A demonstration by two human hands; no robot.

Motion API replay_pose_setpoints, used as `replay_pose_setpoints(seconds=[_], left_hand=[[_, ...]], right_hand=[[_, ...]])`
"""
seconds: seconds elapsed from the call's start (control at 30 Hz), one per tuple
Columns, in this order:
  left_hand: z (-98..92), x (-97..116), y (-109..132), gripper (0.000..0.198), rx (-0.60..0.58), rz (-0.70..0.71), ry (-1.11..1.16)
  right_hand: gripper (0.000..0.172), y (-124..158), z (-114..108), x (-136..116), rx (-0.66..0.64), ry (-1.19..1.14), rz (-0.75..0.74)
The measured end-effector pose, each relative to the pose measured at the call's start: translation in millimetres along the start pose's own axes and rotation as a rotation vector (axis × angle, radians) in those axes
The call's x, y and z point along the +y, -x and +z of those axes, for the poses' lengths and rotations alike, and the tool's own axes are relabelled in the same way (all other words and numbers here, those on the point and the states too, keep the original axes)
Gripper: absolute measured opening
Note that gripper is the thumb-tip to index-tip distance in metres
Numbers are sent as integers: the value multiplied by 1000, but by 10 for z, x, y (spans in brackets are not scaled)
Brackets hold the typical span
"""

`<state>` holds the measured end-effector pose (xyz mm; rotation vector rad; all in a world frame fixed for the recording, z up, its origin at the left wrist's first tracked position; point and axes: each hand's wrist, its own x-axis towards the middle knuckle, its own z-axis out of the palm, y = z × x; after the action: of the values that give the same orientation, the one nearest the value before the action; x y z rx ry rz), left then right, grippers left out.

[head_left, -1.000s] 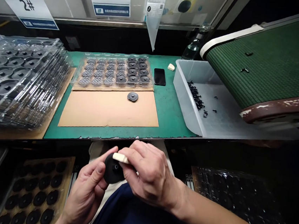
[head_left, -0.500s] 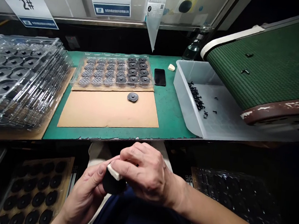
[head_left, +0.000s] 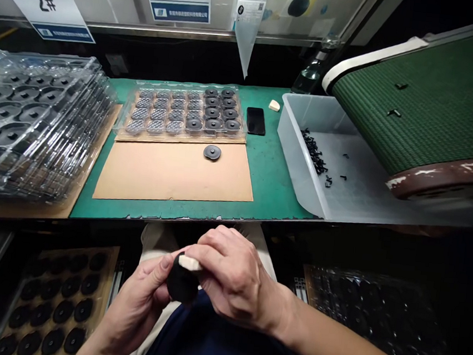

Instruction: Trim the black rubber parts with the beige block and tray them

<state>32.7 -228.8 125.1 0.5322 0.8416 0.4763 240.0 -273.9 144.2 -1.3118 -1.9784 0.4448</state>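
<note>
My left hand [head_left: 137, 296] grips a round black disc [head_left: 182, 285] by its edge, over my lap below the table edge. Pinched in my right hand [head_left: 230, 280] is a small cream-white block [head_left: 189, 263], pressed against the upper part of the disc's face. My right fingers cover part of both. A single dark disc with a small centre knob [head_left: 212, 153] lies on the brown cardboard sheet [head_left: 156, 178]. Behind it, a clear plastic tray [head_left: 141, 129] holds several such discs in its right-hand pockets.
Stacked clear trays of discs [head_left: 27, 135] stand at left. A phone [head_left: 256, 121], another cream block [head_left: 274, 105] and a bottle [head_left: 309, 75] lie or stand further back. At right, a green conveyor [head_left: 376, 113] overhangs a bin [head_left: 302, 189] with small black parts. Open drawers hold trays below.
The cream block has turned more level and shifted slightly right and up on the disc. The disc's face has turned a little in my left hand. The view has shifted slightly.
</note>
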Motion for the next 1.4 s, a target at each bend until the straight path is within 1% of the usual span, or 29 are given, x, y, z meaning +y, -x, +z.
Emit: replay_pose_setpoints(seconds=[0.07,0.1,0.13,0.17,0.2,0.23,0.3,0.33,0.37,0.4,0.43,0.5,0.53,0.63,0.7,0.8,0.9,0.97,1.0,1.03,1.07,1.1,1.13,1.17,1.2,1.23,1.27,1.3,1.4], left_hand=[[4,-40,-5,33,-30,-74,74],[10,-58,-11,33,-24,-85,115],[19,-72,-19,33,-1,-68,151],[29,-79,-28,33,41,-21,178],[39,-80,-39,35,94,54,190],[47,-76,-48,39,148,142,188],[50,-59,-57,51,231,295,151],[45,-49,-56,54,249,339,127],[35,-40,-51,55,258,358,109],[20,-32,-44,56,262,355,95],[4,-25,-36,56,262,332,83],[-31,-12,-18,56,236,243,54],[-47,-6,-11,55,210,190,39],[-80,3,1,45,96,63,9],[-90,-9,6,34,31,1,9],[-89,-56,14,31,5,-89,69],[-70,-98,13,29,-23,-163,149],[-56,-100,1,28,-34,-171,198],[-53,-93,-10,28,-14,-140,230],[-53,-84,-23,28,26,-85,261],[-56,-76,-37,31,74,-14,283],[-61,-72,-53,39,127,61,283],[-66,-72,-68,51,175,131,260],[-69,-79,-82,61,211,188,217],[-67,-90,-93,67,230,230,162],[-60,-103,-100,69,235,265,110],[-46,-114,-103,67,233,302,67],[-28,-121,-101,64,225,341,35],[33,-95,-73,60,224,450,-7]], right_hand=[[26,-23,-30,16,-34,16,-123],[26,-36,-32,18,-43,20,-157],[24,-48,-22,17,-34,24,-149],[20,-57,-2,13,-1,20,-93],[17,-63,26,5,40,-4,8],[16,-64,60,-6,62,-59,140],[19,-59,127,-31,17,-229,400],[21,-53,152,-43,-30,-305,479],[22,-48,171,-52,-63,-348,514],[23,-43,180,-57,-59,-347,512],[23,-39,182,-58,-22,-308,476],[21,-34,167,-48,63,-187,360],[19,-31,156,-40,69,-135,303],[12,-20,124,-11,0,-46,147],[17,-14,110,4,-31,-28,55],[25,-26,81,21,-66,-22,-73],[23,-69,36,41,-137,-20,-209],[22,-100,19,55,-150,-8,-272],[20,-111,21,60,-121,6,-245],[18,-119,32,63,-72,21,-171],[16,-123,49,61,-16,26,-54],[16,-124,73,53,21,6,88],[19,-125,99,38,23,-45,227],[23,-125,124,16,-6,-123,346],[26,-129,146,-15,-45,-211,433],[27,-135,161,-53,-75,-290,489],[27,-146,168,-94,-80,-345,515],[26,-159,166,-136,-57,-369,511],[24,-203,114,-224,25,-325,379]])
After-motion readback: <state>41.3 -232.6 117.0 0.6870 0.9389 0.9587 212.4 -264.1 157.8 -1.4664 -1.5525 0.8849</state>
